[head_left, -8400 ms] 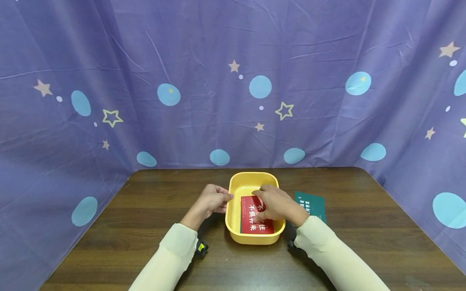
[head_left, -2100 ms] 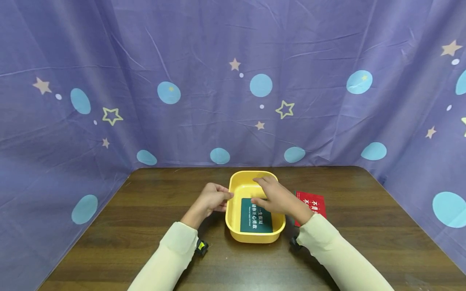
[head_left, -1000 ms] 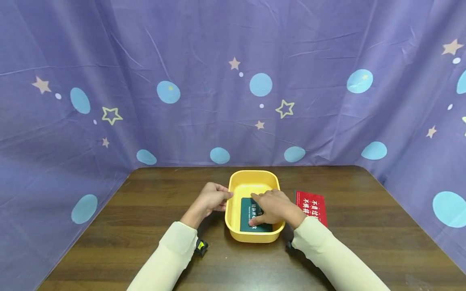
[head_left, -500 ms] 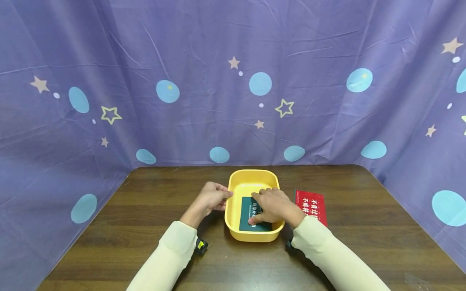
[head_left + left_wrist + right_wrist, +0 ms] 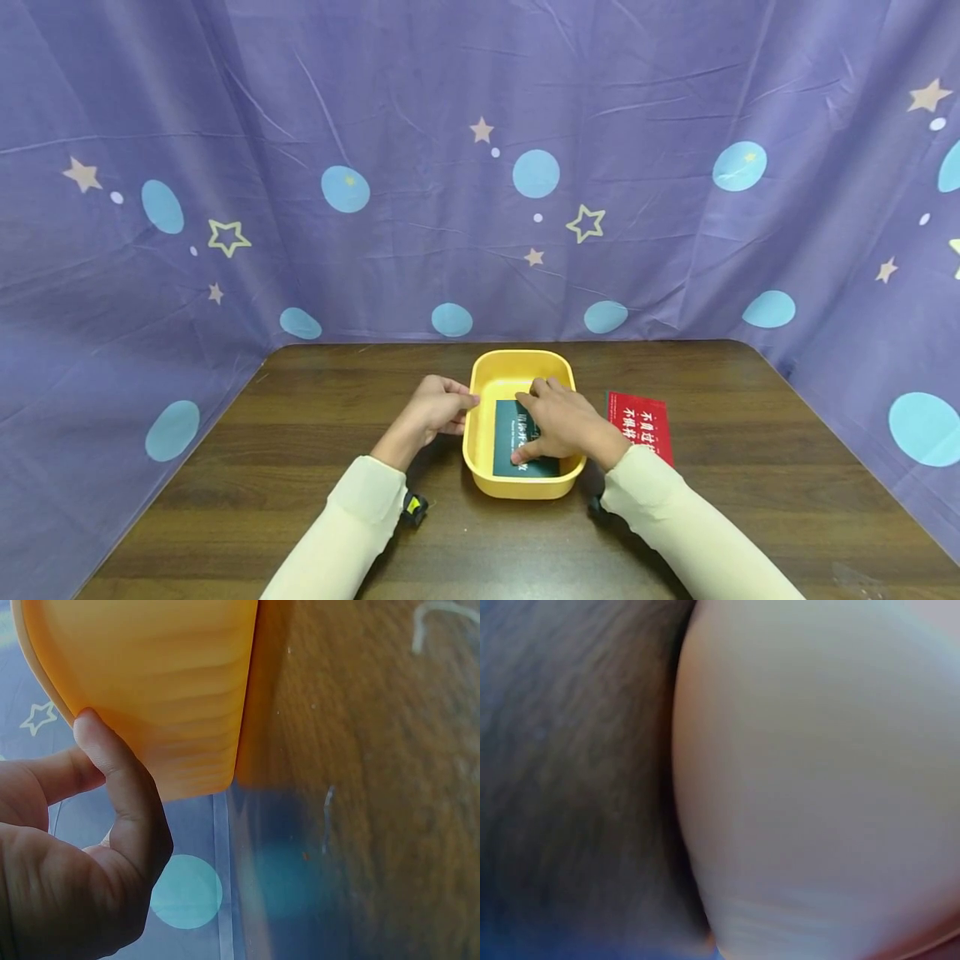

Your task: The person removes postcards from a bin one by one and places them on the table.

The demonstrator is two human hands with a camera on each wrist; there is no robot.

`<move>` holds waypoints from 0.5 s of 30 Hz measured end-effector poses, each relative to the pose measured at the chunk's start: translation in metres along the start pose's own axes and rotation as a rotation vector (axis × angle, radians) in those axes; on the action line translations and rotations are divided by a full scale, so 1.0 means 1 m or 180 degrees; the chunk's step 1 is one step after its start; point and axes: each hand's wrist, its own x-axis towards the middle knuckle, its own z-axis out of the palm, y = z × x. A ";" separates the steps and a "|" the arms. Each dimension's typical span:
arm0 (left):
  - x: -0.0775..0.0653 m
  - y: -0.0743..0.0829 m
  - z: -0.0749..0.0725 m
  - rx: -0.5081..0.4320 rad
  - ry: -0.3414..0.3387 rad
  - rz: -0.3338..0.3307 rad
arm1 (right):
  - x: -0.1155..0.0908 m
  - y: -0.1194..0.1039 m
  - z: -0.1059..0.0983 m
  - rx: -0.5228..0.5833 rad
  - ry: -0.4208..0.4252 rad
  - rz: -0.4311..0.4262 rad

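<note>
A yellow plastic bin (image 5: 522,488) sits on the table in the head view. My left hand (image 5: 435,410) grips its left side by the rim, with a fingertip against the outer wall in the left wrist view. Inside the bin is a dark green notebook (image 5: 506,433) with white lettering. My right hand (image 5: 566,423) reaches in over the right wall and holds this notebook, thumb toward its near part, index finger at its far edge. The palm hides the notebook's right part. On the table to the right lies a red notebook (image 5: 647,421), partly behind the right wrist, with a green edge showing beneath it.
The brown wooden table (image 5: 300,517) extends around the bin. A purple curtain (image 5: 420,167) with stars and blue ovals stands behind the table and along both sides. In the right wrist view, the pale bin wall (image 5: 817,780) fills most of the picture, blurred.
Earlier a red notebook lay in the bin and a green one on the table; now red lies right, green in the bin. The right hand has lowered onto the green notebook, whose far edge has shifted.
</note>
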 end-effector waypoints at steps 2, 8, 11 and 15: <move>0.000 0.000 0.000 0.0006 0.0005 0.0003 | 0.000 0.000 0.000 0.0043 0.0076 0.0011; 0.000 0.001 0.000 -0.0001 0.0009 -0.0001 | 0.001 0.003 0.001 0.0263 0.0334 -0.0009; 0.000 0.000 0.000 0.0004 0.0015 -0.0002 | 0.001 0.005 -0.002 0.0620 0.0474 -0.0077; 0.000 0.000 0.001 -0.0004 0.0014 -0.0002 | 0.001 0.005 -0.006 0.1142 0.0645 -0.0279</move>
